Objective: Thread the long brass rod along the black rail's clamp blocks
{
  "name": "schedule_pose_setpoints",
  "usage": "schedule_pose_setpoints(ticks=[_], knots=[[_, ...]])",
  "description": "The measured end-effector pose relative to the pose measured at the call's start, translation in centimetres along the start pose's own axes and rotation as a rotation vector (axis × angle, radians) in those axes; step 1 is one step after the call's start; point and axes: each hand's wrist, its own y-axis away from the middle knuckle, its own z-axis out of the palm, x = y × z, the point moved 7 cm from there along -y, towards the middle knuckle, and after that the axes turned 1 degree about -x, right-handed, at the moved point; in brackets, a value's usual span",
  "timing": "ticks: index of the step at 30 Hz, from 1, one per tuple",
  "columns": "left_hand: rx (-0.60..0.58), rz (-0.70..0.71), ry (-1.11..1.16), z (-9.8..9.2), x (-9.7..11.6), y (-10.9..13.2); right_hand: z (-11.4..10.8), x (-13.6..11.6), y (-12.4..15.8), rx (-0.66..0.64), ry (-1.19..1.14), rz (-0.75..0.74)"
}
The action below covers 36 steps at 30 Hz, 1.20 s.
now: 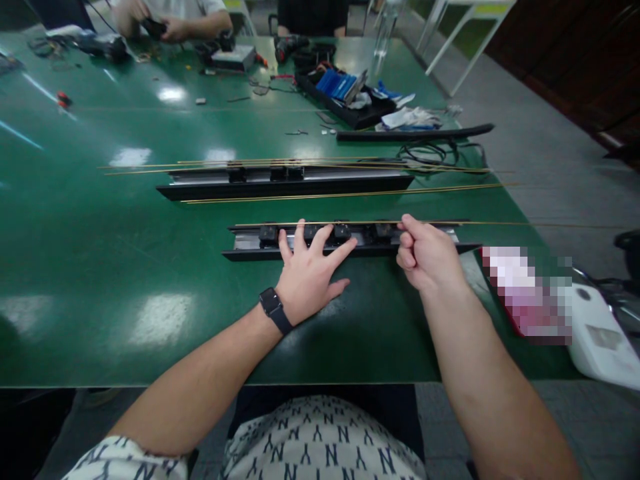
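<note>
- Far left: red-and-black small item (63, 100) on green table (100, 253); any markings too small to read.
- Co-worker (173, 27) across the table, both hands on a dark object (154, 28); can't tell what it is.
- Far black rail (285, 191), left of center: dark blocks (287, 173) inside, gold rods (325, 162) along its back edge, loose rods (345, 194) just in front.
- Left hand (310, 273): open, fingers spread, fingertips over the near rail and its blocks. Black watch (271, 302) on wrist, screen unreadable.
- Wearer's shirt (320, 440), bottom center: white, dark letters "N" and "Y" repeated all over.
- Near black rail (377, 251): on table in front of wearer, lying crosswise, black blocks (269, 235) sitting in its channel.
- Thin gold rod (370, 222): along near rail's back edge, running out past its right end.
- Black tray (360, 119), back right of center: blue pieces (337, 85) in it, print unreadable.
- Right hand (425, 250): fingers curled, thumb and forefinger pinching the thin gold rod near rail's right end.
- Red-edged item (525, 293), right: pixelated, text hidden.
- White device (600, 333), far right: grayish label patch, unreadable.
</note>
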Motion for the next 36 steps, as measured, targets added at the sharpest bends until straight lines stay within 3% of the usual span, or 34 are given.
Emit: schedule_pose_setpoints(ticks=[36], knots=[[-0.004,-0.003,-0.001,0.03,0.04,-0.01,0.22,-0.24,0.4,-0.045,-0.011,0.014]])
